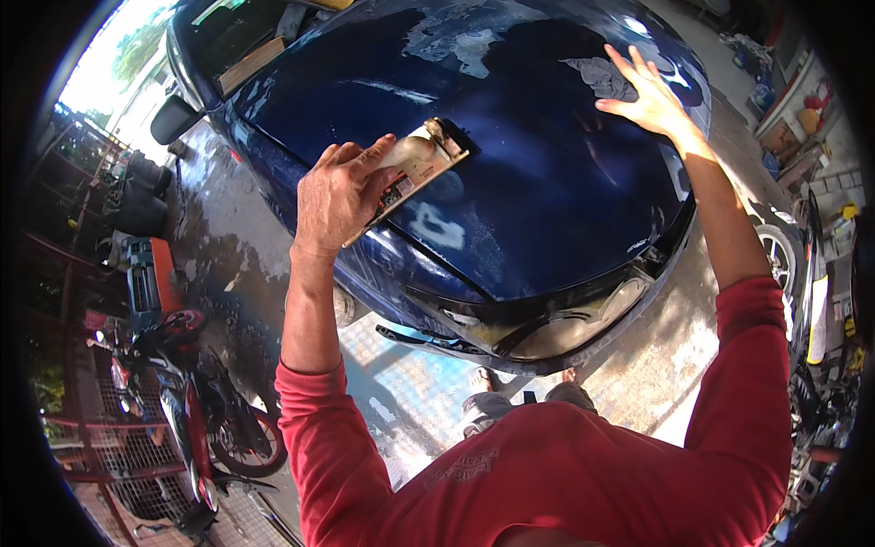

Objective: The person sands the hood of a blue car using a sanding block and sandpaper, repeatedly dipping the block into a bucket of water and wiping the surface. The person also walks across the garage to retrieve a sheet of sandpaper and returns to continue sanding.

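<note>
A dark blue car hood (556, 205) spreads in front of me, wet-looking, with dull pale patches. My left hand (339, 193) is closed around a long, flat hand sanding block (421, 164) with a rounded light knob, over the hood's left edge. Whether the block's underside touches the paint cannot be made out. At the right side of the hood, my right hand (649, 98) is spread wide and holds nothing. Beside its fingers, a crumpled grey cloth (600, 78) lies on the hood.
A headlight (579, 324) sits at the car's front, near my feet. The side mirror (173, 120) juts out at the far left. Motorcycles stand on both sides, one with a red wheel (251, 442) at left. Shelves with clutter (788, 137) line the right.
</note>
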A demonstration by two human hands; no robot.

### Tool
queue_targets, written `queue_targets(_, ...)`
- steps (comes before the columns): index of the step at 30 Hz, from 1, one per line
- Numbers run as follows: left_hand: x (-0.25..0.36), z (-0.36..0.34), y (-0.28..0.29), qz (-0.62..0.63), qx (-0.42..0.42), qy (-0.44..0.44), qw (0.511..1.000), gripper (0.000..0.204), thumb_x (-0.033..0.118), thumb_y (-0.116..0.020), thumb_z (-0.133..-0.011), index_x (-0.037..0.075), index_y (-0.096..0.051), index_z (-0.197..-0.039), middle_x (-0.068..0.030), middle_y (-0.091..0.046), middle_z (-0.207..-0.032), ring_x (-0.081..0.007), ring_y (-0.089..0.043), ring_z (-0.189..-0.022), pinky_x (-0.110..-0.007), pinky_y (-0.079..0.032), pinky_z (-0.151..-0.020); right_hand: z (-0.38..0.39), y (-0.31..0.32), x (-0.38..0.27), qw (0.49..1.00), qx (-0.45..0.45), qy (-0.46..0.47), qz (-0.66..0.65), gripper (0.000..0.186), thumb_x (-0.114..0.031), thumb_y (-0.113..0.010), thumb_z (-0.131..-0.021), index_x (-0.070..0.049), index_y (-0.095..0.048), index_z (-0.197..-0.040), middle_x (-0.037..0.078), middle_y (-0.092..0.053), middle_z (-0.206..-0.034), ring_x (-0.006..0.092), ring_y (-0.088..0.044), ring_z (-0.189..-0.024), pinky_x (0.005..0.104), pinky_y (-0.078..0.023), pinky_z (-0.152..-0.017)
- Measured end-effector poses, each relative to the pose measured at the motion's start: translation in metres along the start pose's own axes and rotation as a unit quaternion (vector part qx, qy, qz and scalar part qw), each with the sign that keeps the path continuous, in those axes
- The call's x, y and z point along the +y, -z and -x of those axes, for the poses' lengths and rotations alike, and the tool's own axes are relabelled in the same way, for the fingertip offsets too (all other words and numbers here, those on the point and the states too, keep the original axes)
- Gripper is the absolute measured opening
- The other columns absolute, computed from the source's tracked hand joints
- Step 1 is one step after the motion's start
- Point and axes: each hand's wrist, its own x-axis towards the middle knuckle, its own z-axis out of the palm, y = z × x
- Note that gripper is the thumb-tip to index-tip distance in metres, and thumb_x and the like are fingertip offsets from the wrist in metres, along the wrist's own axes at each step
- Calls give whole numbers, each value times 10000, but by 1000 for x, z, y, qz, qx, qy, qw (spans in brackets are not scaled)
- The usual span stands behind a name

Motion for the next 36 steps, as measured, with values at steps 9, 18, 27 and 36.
queue_targets(9,2,-28,-74,97,111,270,951,567,195,-680,-1000,185,-659,-1567,-215,-790,-1236,-408,-762,-1118,-453,-593,-1016,-85,-81,109,981,30,125,-146,985,-613,-924,-817,-147,-563,-1607,210,-367,-1781,428,-426,-1610,533,-404,-1285)
queue_targets(18,284,3,-99,45,194,431,880,569,3,-583,-1019,39,-582,-1586,-256,-761,-1328,-472,-733,-1219,-459,-570,-1061,-226,-109,123,972,17,201,-117,1072,-799,-794,-848,-166,-495,-1659,153,-345,-1809,373,-404,-1631,576,-328,-1321)
queue_targets(27,74,-69,-104,-68,181,474,859,443,231,-567,-1052,78,-671,-1455,-253,-794,-1196,-421,-777,-1142,-464,-600,-976,-258,-149,132,957,73,250,-127,1104,-916,-665,-862,-186,-478,-1669,147,-349,-1806,390,-425,-1612,616,-346,-1299)
queue_targets(36,312,-23,-144,39,227,455,860,512,51,-560,-1051,52,-618,-1560,-176,-769,-1397,-358,-713,-1355,-401,-522,-1154,-250,-144,125,961,81,234,-121,1070,-908,-647,-884,-204,-475,-1671,154,-365,-1798,436,-442,-1588,615,-362,-1282)
